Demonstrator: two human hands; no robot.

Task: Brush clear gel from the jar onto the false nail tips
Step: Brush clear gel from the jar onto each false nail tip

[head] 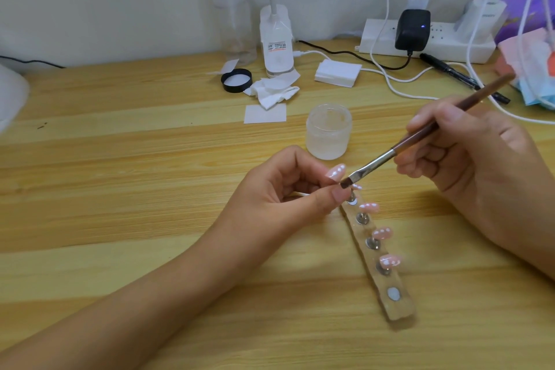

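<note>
Just in front of the open jar (329, 131), the left hand (270, 198) pinches a pink nail tip (337, 173). The right hand (468, 159) grips the brush (375, 163), bristles against that tip.

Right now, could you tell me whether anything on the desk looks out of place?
Nothing looks spilled or broken. The holder strip has one bare spot at its near end, while the left hand pinches a nail tip; a crumpled wipe lies beside the black lid.

Five pink false nail tips (369, 207), one frosted jar (328, 132), one brush (399, 147), one black lid (236, 80), one holder strip (399, 309), one left hand (285, 192) and one right hand (471, 159) were in view.
</note>
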